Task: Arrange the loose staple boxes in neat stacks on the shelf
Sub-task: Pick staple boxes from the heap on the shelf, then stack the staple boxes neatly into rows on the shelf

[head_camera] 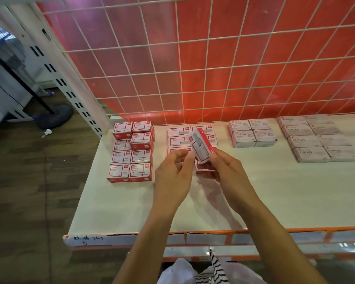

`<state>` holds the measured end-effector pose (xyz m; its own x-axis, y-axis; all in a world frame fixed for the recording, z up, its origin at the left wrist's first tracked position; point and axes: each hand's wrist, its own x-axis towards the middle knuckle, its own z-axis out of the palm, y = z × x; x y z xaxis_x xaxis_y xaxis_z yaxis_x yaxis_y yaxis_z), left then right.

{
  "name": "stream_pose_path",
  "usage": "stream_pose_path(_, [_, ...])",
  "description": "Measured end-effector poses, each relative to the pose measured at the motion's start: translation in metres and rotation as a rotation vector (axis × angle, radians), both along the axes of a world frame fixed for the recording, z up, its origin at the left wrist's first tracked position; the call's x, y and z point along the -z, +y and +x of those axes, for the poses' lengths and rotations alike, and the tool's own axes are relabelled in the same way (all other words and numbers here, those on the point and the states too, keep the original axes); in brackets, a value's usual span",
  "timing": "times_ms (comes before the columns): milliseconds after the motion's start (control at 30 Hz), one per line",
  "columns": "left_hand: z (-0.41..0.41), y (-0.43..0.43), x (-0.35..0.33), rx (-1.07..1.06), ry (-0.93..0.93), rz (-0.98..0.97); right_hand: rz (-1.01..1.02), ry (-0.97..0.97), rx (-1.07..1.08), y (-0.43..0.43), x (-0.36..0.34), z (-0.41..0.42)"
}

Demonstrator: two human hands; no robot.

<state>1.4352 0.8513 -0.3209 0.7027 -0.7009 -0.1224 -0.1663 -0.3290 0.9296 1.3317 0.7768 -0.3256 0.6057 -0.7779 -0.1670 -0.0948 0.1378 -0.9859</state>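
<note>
A red-and-white staple box (201,145) is held in the right hand (223,167), raised and tilted above the middle group of staple boxes (178,137), with its long side running up and away from the wrist. The right fingers are curled round its lower end, and the thumb is laid against its near face. The left hand (172,177) is held just to the left of the same box, its fingers loosely curled and its thumb and forefinger narrowly parted beside the box's lower left corner. Nothing is seen enclosed in that hand, and contact with the box cannot be told.

The middle group lies flat on the white shelf (254,191), close to the back, in 2 columns. Its right column and near rows are largely hidden by the raised box and both hands, so the rows cannot be counted. 1 more red box (205,171) is seen at the near end of the group, under the right fingers.

To the left of the middle group, red paper clip boxes (131,152) are set in 2 columns of 4. To the right of it, 4 pale paper clip boxes (253,133) are set in a square. Further right of it, pale boxes marked STAPLES (316,138) are laid in 2 columns of 4. Behind the middle group a white wire grid (193,58) is stood before a red panel (254,48).
</note>
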Motion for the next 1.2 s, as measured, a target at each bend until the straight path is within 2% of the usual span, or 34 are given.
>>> stream_pose_path(200, [0.006, -0.005, -0.006, 0.01, -0.078, 0.055, -0.115, 0.006, -0.072, 0.014, 0.007, 0.007])
stream_pose_path(367, [0.012, -0.002, -0.009, 0.078, -0.174, 0.101, -0.252, 0.165, -0.123, 0.01, 0.008, 0.004])
stream_pose_path(567, [0.032, 0.003, -0.006, 0.234, -0.606, 0.32, -0.6, 0.511, -0.121, -0.003, 0.013, -0.007])
stream_pose_path(700, [0.038, 0.008, 0.0, 0.362, -0.757, 0.447, -0.698, 0.649, -0.101, -0.012, 0.025, -0.013])
stream_pose_path(933, [0.036, 0.007, 0.01, 0.393, -0.775, 0.518, -0.689, 0.717, -0.071, -0.016, 0.035, -0.017])
stream_pose_path(1200, [0.038, 0.004, 0.014, 0.357, -0.72, 0.479, -0.655, 0.702, -0.063, -0.017, 0.037, -0.016])
